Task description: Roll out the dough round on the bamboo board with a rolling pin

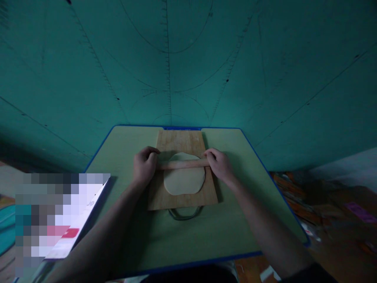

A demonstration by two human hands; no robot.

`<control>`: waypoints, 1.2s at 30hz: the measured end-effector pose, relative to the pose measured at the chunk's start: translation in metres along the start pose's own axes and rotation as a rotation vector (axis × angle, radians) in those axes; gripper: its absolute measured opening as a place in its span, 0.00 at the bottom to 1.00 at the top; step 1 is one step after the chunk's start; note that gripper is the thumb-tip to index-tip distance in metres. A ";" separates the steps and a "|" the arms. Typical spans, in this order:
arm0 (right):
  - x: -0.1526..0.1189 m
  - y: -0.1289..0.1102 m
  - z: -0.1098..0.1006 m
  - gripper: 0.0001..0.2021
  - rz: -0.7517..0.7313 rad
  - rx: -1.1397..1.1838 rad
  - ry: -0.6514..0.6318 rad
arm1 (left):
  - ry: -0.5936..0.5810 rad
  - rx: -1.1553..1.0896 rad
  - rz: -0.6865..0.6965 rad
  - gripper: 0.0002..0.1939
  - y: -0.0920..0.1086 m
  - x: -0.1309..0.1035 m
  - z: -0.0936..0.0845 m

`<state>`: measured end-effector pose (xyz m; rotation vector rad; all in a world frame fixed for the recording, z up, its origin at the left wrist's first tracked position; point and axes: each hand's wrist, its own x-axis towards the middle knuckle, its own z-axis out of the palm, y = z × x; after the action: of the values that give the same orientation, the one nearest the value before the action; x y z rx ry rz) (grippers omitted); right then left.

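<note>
A flat, roundish sheet of pale dough [184, 183] lies on a wooden board [181, 141]. Across the upper part of the dough rests a wooden rolling pin [184, 164], roughly level from left to right. My left hand [145, 165] is closed round the pin's left end, its fingers curled at the board's left edge. The pin's right end is in my right hand [217, 162], also closed, beside the board's right edge. Both palms hide the pin's tips.
The board sits on a pale green table [235, 220] with a blue rim. A handle [185, 217] sticks out from the board's near end. At the left stands a lit screen [63, 243], partly pixelated. Behind the table rises a green wall [188, 70] with drawn lines.
</note>
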<state>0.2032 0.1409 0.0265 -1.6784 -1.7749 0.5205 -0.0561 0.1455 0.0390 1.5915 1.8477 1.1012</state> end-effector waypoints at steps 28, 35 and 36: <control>-0.034 -0.047 -0.042 0.25 0.106 -0.678 -0.483 | -0.454 1.146 0.379 0.17 0.004 -0.039 -0.038; -0.059 -0.033 -0.038 0.23 0.060 -0.562 -0.300 | -0.529 1.177 0.352 0.17 0.014 -0.054 -0.043; -0.062 -0.031 -0.038 0.22 0.053 -0.558 -0.302 | -0.533 1.172 0.348 0.17 0.015 -0.056 -0.044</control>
<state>0.2052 0.0712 0.0642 -2.1097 -2.2485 0.3277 -0.0687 0.0797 0.0680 2.5252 1.9090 -0.5019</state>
